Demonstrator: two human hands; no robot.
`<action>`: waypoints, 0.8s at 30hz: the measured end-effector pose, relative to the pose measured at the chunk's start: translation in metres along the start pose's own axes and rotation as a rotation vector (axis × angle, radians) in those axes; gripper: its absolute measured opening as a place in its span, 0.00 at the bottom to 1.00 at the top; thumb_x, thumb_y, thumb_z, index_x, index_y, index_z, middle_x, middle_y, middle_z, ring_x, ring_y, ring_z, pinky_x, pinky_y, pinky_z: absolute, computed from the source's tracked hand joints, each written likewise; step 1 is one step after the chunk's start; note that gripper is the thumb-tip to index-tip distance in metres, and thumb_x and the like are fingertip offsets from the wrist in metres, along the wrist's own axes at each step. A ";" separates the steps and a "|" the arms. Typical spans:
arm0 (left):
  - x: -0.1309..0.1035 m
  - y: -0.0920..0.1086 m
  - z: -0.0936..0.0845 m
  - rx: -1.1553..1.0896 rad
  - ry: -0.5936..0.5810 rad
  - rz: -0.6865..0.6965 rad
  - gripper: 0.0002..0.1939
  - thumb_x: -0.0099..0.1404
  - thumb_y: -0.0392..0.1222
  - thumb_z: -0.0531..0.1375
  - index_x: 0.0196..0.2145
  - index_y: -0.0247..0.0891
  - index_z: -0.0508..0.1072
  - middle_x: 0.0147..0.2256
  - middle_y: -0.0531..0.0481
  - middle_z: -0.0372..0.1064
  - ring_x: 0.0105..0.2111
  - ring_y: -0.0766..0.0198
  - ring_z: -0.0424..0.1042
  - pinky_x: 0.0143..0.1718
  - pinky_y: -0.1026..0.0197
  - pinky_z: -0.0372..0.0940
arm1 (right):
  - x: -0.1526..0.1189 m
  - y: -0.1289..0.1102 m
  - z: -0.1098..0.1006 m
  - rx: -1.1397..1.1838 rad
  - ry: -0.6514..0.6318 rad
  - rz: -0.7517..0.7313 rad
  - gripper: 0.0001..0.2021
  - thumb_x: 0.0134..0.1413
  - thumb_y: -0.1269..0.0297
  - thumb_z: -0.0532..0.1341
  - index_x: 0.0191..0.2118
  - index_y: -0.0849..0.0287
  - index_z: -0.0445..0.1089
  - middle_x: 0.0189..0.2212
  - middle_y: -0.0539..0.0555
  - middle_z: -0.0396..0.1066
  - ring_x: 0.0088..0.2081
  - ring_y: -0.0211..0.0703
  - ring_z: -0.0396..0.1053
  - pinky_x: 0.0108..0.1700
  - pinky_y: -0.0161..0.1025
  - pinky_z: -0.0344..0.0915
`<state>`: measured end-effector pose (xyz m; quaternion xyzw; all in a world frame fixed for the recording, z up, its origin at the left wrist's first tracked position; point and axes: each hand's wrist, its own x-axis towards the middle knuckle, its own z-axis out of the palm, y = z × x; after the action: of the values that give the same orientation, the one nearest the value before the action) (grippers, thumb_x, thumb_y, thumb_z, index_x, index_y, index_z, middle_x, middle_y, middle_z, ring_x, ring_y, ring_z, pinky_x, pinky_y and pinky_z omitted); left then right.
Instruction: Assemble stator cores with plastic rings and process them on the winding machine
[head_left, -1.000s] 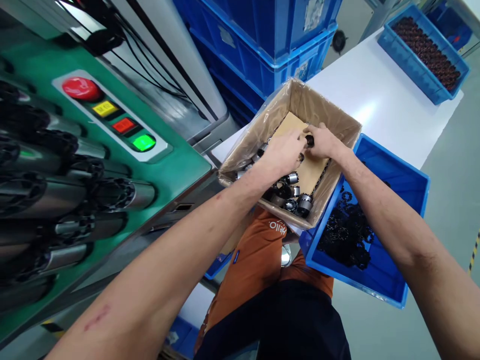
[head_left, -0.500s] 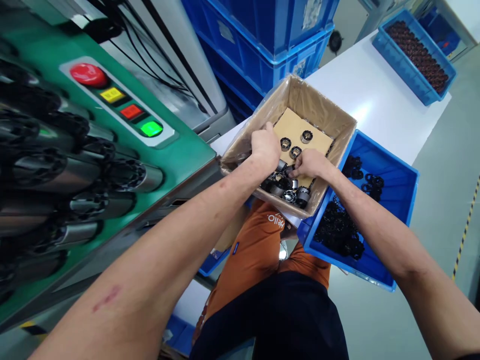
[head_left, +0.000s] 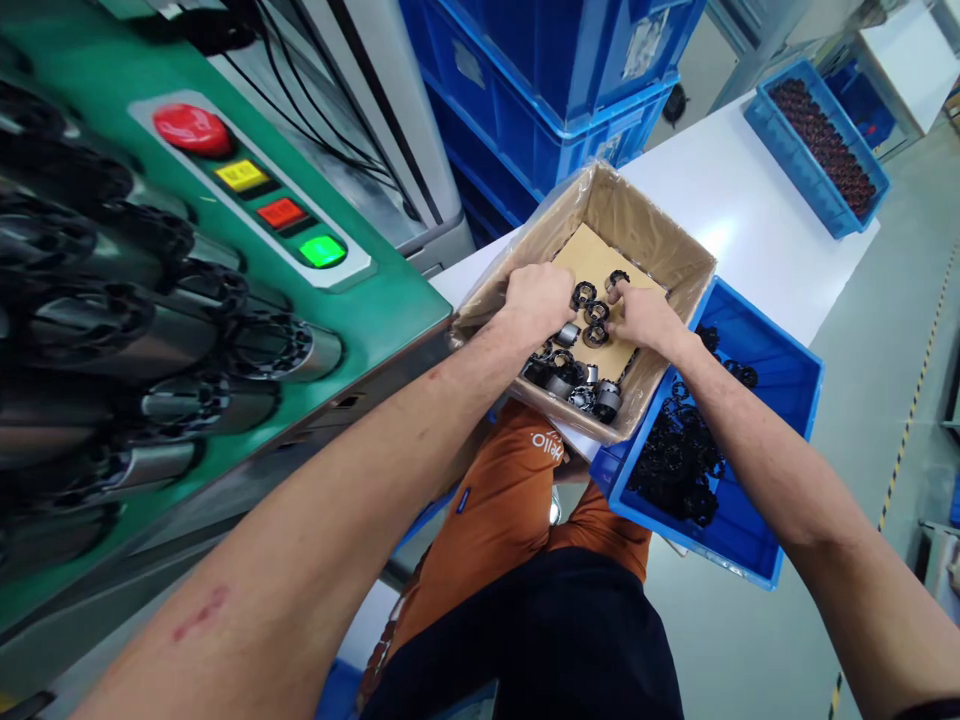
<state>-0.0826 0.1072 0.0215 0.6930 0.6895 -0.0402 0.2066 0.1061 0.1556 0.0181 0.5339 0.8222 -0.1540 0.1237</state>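
Note:
Both hands reach into a plastic-lined cardboard box (head_left: 652, 225). My left hand (head_left: 538, 298) is curled above its left side, beside the small ring-shaped parts (head_left: 584, 294); its fingertips are hidden. My right hand (head_left: 643, 315) has its thumb and finger closed on a black-and-metal ring part (head_left: 617, 279) at the right of the cardboard sheet (head_left: 589, 250). More ring parts stand on the sheet near my hands. At the box's near corner, several metal cylinders with black ends (head_left: 606, 400) lie in a loose pile.
A blue bin (head_left: 787, 400) with black parts sits under my right forearm. At left is a green machine (head_left: 390, 320) with lit buttons and metal cylinders. Blue crates (head_left: 525, 110) are stacked behind the box. A blue tray (head_left: 825, 200) of reddish-brown parts stands on the white table (head_left: 705, 190).
My right hand has moved from the pile up to the ring part on the right. More ring parts now stand together on the sheet. The view has shifted slightly.

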 end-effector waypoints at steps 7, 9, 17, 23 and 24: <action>0.003 0.004 0.007 -0.075 -0.029 0.087 0.40 0.79 0.49 0.71 0.79 0.33 0.64 0.65 0.27 0.81 0.68 0.36 0.81 0.70 0.45 0.74 | -0.001 -0.007 0.018 0.019 -0.013 -0.038 0.32 0.62 0.71 0.71 0.70 0.61 0.67 0.51 0.62 0.85 0.54 0.60 0.84 0.60 0.51 0.78; 0.005 0.002 0.010 -0.090 -0.044 0.112 0.38 0.80 0.50 0.70 0.78 0.33 0.66 0.67 0.28 0.80 0.69 0.37 0.80 0.71 0.45 0.73 | 0.000 -0.010 0.021 0.000 0.005 -0.053 0.31 0.62 0.74 0.69 0.70 0.60 0.67 0.52 0.63 0.85 0.55 0.62 0.83 0.61 0.53 0.78; -0.017 0.003 0.001 -0.141 0.060 0.143 0.33 0.80 0.41 0.65 0.76 0.25 0.68 0.74 0.23 0.69 0.74 0.36 0.72 0.76 0.42 0.68 | -0.002 -0.022 0.016 -0.128 0.083 -0.076 0.30 0.69 0.69 0.68 0.73 0.65 0.66 0.68 0.76 0.73 0.61 0.72 0.78 0.61 0.61 0.79; -0.151 0.002 0.048 -0.470 0.621 0.455 0.20 0.84 0.39 0.64 0.70 0.38 0.75 0.65 0.36 0.78 0.66 0.45 0.79 0.70 0.44 0.74 | 0.008 -0.019 0.003 -0.204 -0.030 -0.310 0.22 0.70 0.75 0.66 0.64 0.50 0.82 0.68 0.60 0.74 0.57 0.56 0.81 0.62 0.49 0.78; -0.180 -0.002 0.066 -0.539 0.717 0.460 0.16 0.84 0.37 0.65 0.65 0.40 0.78 0.60 0.40 0.81 0.61 0.50 0.81 0.67 0.47 0.75 | 0.011 -0.016 0.003 -0.212 -0.039 -0.327 0.21 0.68 0.75 0.68 0.62 0.51 0.83 0.68 0.60 0.74 0.55 0.55 0.81 0.61 0.48 0.77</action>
<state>-0.0772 -0.0847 0.0221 0.7193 0.5323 0.4265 0.1321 0.0871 0.1569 0.0130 0.3741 0.9070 -0.0950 0.1687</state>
